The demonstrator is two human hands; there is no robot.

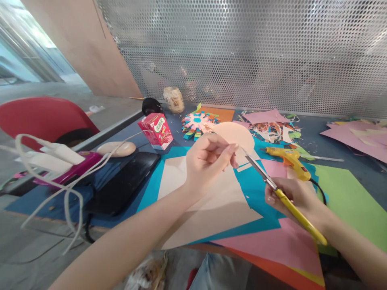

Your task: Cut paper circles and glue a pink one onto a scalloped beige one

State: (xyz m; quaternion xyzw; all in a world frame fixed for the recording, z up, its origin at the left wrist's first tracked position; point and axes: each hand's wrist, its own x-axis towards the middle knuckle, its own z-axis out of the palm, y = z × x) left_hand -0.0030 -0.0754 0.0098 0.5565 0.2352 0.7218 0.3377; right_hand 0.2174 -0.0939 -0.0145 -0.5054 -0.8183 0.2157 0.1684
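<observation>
Left hand [208,159] pinches a round peach paper disc [236,135]; right hand [298,197] grips yellow scissors [284,197], blades at its edge

Scissors [273,187] right of paper disc [237,136], glue gun [288,160] behind

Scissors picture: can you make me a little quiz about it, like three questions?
1. True or false: the left hand pinches the peach paper circle.
2. The scissors in the right hand have handles that are: A red, B yellow, C blue?
3. Which lies farther to the picture's left, the red carton or the glue gun?
Key: 1 true; 2 B; 3 the red carton.
</observation>
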